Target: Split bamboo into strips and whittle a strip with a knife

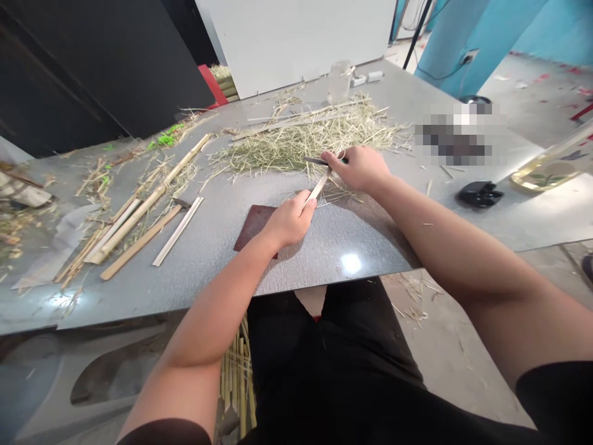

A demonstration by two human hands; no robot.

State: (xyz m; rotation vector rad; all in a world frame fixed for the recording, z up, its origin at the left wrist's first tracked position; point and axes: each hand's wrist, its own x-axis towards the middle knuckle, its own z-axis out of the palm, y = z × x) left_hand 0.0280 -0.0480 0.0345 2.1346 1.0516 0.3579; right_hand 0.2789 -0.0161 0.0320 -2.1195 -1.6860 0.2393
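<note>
My left hand (293, 219) is closed around a pale bamboo strip (320, 184), which slants up and away to the right. In my right hand (364, 167) is a knife (315, 161); its dark blade points left and crosses the far end of the strip. Most of the handle is hidden by my fingers. A dark red-brown flat piece (254, 225) lies on the table partly under my left wrist. Just beyond both hands spreads a heap of thin bamboo shavings (287, 145).
On the left of the grey table (222, 266) lie a bamboo pole (152, 201), a hammer (143, 241) and a split strip (178, 232). A clear jar (340, 81) stands at the back. A black dish (479, 194) sits on the right. Bamboo sticks (238, 371) are below the table.
</note>
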